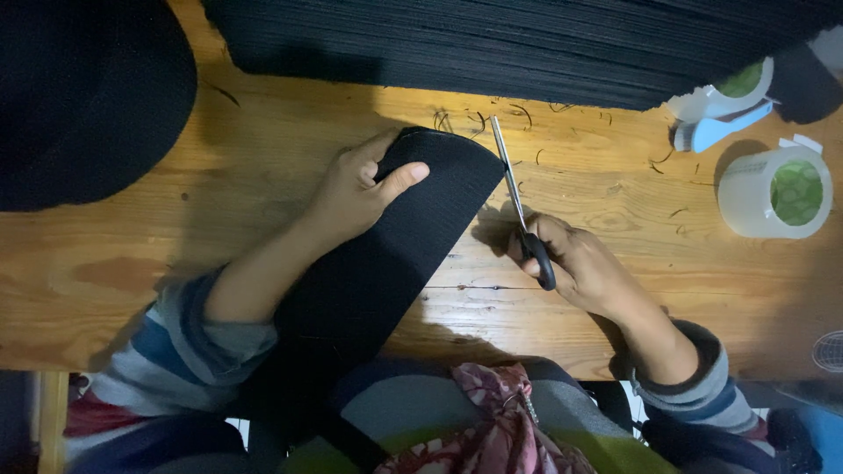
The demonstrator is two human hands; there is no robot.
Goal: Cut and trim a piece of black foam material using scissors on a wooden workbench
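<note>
Left hand (360, 189): closed on the end of a black fabric strip (386, 254), thumb on top, fingers curled over the far edge; pins it to the desk.
Right hand (580, 263): gripping scissors (520, 206) by the black handles, fingers thru the loops; rests on the desk just right of the strip.
Scissors: blades look shut or nearly so, tip pointing away from the person, lying just beside the strip's right edge near its rounded end; can't tell if touching.
Fabric strip: wide, black, runs diagonally from the person's lap up onto the desk centre; rounded stitched end under the left hand.
Desk (615, 175): orange-brown wood, knots and grain visible, short black thread bits (479, 118) scattered by the strip's end.
Far edge: big pile of black fabric (527, 44) across the top of the desk, well apart from both hands.
Top left: dark rounded hat-like thing (79, 96), partly out of frame.
Right side: white tape roll (773, 193) standing on the desk; behind it a tape dispenser (720, 110), white and pale blue, w/ another roll.
Sleeves: grey w/ blue stripes on both arms.
Lap: patterned red-pink cloth (500, 421) bunched at the bottom.
</note>
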